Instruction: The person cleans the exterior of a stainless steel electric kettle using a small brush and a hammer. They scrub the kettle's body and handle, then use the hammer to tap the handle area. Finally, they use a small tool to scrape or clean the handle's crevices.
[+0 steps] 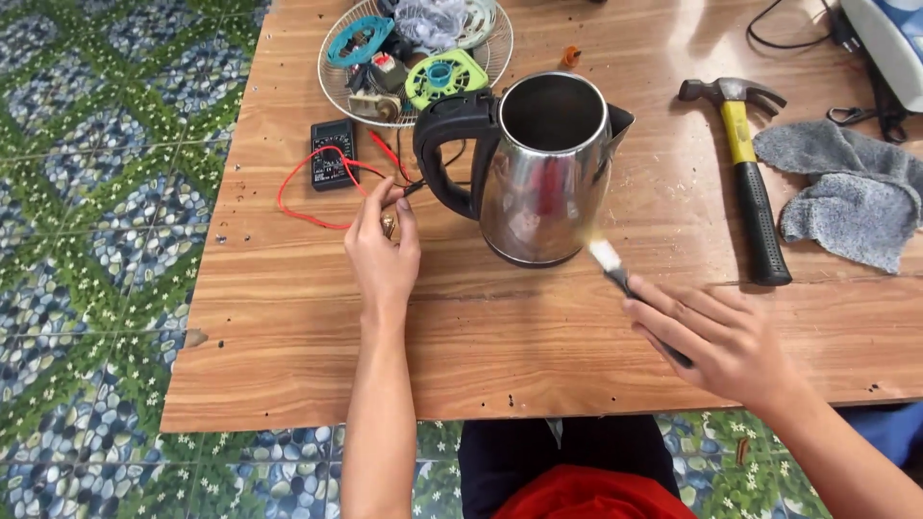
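Wood-grain table point(288, 317) bearing a steel kettle point(548, 168) stands on floral-tiled floor point(87, 240).

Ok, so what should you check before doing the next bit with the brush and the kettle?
1. Kettle upright on the table: ok, it stands on its base, lid open.
2. Brush in the right hand: ok, bristles close to the kettle's lower side; touching cannot tell.
3. Left hand steadying the kettle: not ok, it rests on the table beside the handle, holding a small metal piece.
4. Red wires from the black meter away from the kettle: not ok, they run close by its handle.
5. Hammer out of the way: ok, it lies to the right, apart.
6. Kettle inside dry: cannot tell.
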